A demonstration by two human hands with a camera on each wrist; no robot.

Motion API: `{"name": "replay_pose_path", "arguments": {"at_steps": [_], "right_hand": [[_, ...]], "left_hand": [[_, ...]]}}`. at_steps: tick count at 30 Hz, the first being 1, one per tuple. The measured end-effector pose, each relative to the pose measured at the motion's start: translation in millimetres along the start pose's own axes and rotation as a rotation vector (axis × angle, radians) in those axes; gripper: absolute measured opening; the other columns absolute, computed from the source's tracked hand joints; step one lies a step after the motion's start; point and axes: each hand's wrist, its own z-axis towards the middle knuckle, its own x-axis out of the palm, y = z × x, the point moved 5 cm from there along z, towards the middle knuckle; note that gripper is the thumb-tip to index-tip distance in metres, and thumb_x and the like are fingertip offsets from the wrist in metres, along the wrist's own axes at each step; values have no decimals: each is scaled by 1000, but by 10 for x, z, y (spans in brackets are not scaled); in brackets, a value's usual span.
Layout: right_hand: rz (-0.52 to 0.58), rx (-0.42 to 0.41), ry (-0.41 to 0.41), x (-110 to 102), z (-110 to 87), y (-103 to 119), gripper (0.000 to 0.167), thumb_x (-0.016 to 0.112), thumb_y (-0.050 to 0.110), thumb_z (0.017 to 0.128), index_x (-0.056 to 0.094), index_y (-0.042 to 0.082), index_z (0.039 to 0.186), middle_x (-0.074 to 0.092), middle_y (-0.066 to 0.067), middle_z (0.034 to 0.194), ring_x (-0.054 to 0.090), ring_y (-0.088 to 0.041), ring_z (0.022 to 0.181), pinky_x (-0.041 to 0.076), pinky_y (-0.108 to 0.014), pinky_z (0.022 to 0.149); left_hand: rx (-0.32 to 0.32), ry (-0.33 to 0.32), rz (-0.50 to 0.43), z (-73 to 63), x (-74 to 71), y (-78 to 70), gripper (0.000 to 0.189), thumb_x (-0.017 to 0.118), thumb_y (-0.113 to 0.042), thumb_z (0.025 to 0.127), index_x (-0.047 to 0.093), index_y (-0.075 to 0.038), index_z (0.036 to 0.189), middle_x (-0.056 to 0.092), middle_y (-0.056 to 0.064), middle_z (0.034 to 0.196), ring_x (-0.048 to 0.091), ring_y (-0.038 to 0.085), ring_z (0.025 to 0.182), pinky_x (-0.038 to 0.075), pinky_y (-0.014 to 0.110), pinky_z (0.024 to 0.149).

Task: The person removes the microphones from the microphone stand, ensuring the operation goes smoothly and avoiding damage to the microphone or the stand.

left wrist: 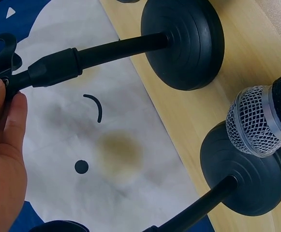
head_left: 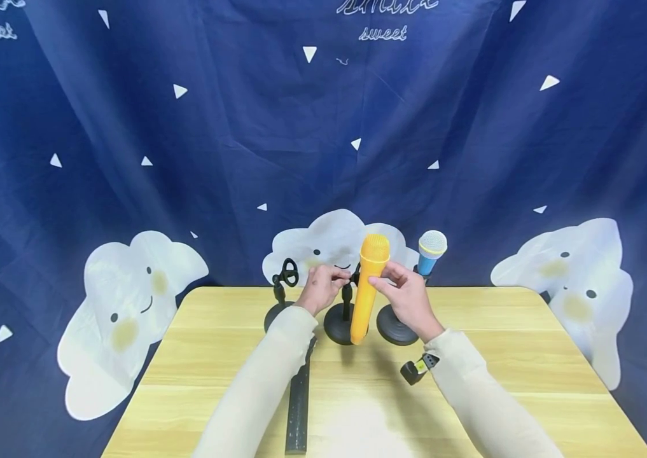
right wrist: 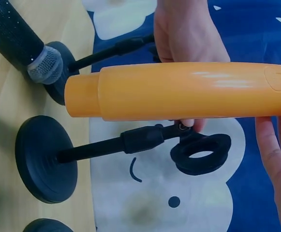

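Observation:
My right hand (head_left: 409,299) holds an orange microphone (head_left: 364,296) by its body, head up, in front of the middle black microphone stand (head_left: 335,323). My left hand (head_left: 320,289) pinches that stand near the top of its pole, just below the clip. In the left wrist view, thumb and fingers (left wrist: 15,121) grip the joint under the clip. Seen from the right wrist, the stand's ring-shaped clip (right wrist: 198,166) holds nothing, and the orange microphone (right wrist: 179,92) passes in front of my left hand (right wrist: 191,34).
A second stand (head_left: 279,292) with a bare clip is at the left. The right-hand stand (head_left: 396,327) carries a blue microphone with a white head (head_left: 432,245). A glittery black microphone (head_left: 298,407) lies on the wooden table (head_left: 186,381). Behind hangs a blue cloud-patterned curtain (head_left: 277,127).

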Motion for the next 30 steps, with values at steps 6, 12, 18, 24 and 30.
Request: {"name": "replay_pose_path", "arguments": {"at_steps": [6, 12, 18, 24, 30], "right_hand": [[-14, 26, 3, 16, -66, -80, 23, 74, 9, 91, 68, -6, 108, 69, -11, 93, 65, -10, 91, 54, -23, 83], [-26, 54, -11, 19, -139, -149, 25, 75, 8, 90, 69, -5, 110, 71, -12, 94, 66, -8, 93, 53, -23, 84], [-18, 68, -19, 32, -206, -186, 27, 75, 5, 89, 69, -6, 112, 72, -11, 95, 66, -9, 92, 53, -23, 84], [-3, 79, -12, 57, -263, -244, 27, 74, 4, 89, 68, -8, 113, 71, -13, 95, 66, -9, 90, 54, -22, 79], [9, 78, -11, 75, -312, -303, 27, 74, 4, 89, 68, -8, 113, 72, -12, 94, 67, -9, 86, 54, -22, 77]], "left_hand": [[15, -10, -10, -8, -13, -9, 15, 73, -5, 90, 78, -5, 104, 74, 8, 109, 70, 22, 104, 55, 31, 91], [7, -4, -9, -12, -10, -20, 15, 72, -4, 91, 78, -4, 105, 74, 8, 111, 70, 23, 105, 55, 30, 92], [-5, 5, -5, -7, -10, -35, 17, 70, -4, 92, 77, -3, 107, 73, 8, 113, 70, 22, 105, 55, 30, 92], [-22, 5, -5, -13, -12, -39, 17, 71, -6, 92, 78, -4, 107, 73, 7, 113, 70, 22, 106, 54, 31, 93], [-33, 5, -15, -21, -1, -40, 17, 70, -4, 92, 77, -4, 107, 73, 8, 114, 70, 21, 105, 54, 31, 92]]}}
